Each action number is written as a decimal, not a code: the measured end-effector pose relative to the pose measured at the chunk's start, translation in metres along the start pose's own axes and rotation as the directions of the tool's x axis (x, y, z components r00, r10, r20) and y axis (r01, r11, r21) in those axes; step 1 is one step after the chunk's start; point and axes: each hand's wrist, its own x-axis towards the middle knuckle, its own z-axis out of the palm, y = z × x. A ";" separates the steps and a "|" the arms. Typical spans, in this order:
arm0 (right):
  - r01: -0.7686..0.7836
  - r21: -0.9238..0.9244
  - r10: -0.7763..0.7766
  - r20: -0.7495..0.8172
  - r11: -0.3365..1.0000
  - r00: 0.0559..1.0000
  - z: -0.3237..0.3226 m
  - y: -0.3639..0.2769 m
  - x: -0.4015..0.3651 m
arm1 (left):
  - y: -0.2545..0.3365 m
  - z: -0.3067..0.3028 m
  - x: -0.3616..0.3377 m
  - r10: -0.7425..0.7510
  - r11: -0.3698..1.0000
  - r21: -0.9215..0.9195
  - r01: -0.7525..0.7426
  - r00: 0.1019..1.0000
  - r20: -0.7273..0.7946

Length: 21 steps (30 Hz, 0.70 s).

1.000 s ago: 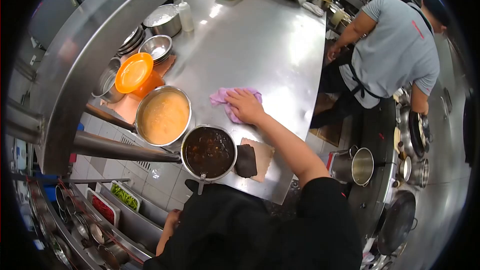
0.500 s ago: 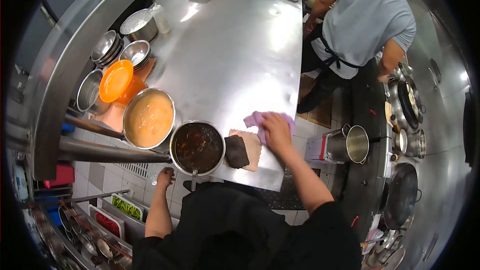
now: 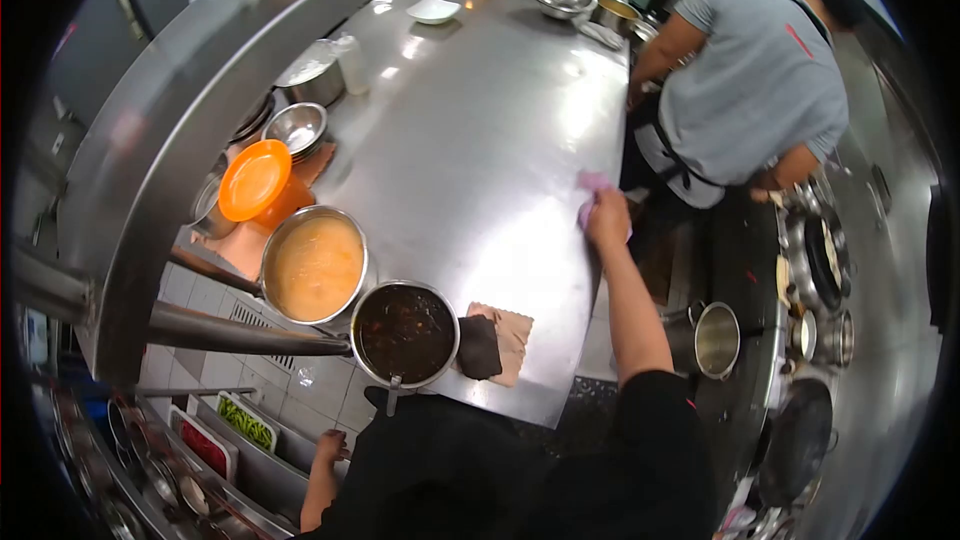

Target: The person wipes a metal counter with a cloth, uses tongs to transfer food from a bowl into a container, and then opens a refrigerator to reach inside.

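Observation:
My right hand (image 3: 607,221) is closed around a purple cloth (image 3: 592,182) at the right edge of the steel worktable (image 3: 450,130). Part of the cloth shows beyond my fingers, pressed on the tabletop. My left hand (image 3: 332,446) hangs low beside my body, off the table, with its fingers loosely curled and no object visible in them. At the near edge stands a steel pot of dark sauce (image 3: 405,332), its handle towards me. Beside it, a dark cloth (image 3: 481,347) overlaps a beige cloth (image 3: 514,340).
A pot of orange liquid (image 3: 318,265), an orange container (image 3: 255,183) and steel bowls (image 3: 296,126) line the left side. A white dish (image 3: 433,10) sits farther back. A co-worker in grey (image 3: 755,90) stands at the stove, right. Metal rails (image 3: 250,333) cross at left.
My right hand has slid the purple cloth forward and slightly right along the table edge. The view has shifted, and my left hand appears lower. The co-worker leans further over.

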 end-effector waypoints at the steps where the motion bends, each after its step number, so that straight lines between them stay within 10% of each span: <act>1: 0.024 -0.191 -0.032 -0.040 0.981 0.999 0.034 0.028 0.029 | -0.011 0.002 0.004 -0.011 0.980 -0.198 -0.006 0.996 -0.088; 3: -0.065 -0.296 0.028 -0.127 0.953 0.992 0.060 0.009 0.068 | -0.021 0.006 -0.002 -0.010 0.960 -0.278 -0.021 0.994 -0.108; 5: -0.209 0.179 0.171 0.203 0.961 0.964 0.031 -0.077 0.095 | -0.029 0.009 -0.011 0.049 0.961 -0.263 -0.090 0.987 -0.156; 7: 0.100 -0.045 -0.075 0.386 0.994 0.920 0.105 -0.121 0.097 | -0.056 0.026 0.002 0.077 0.943 -0.306 -0.135 0.978 -0.196; 12: 0.629 0.390 -0.740 0.397 0.672 0.544 0.122 -0.241 0.022 | -0.064 0.038 0.011 0.195 0.978 0.111 -0.175 0.960 -0.200; 21: 0.054 0.099 -0.068 0.151 0.994 0.986 0.033 -0.067 0.012 | 0.005 0.017 0.025 0.166 0.979 -0.100 -0.178 0.979 -0.114</act>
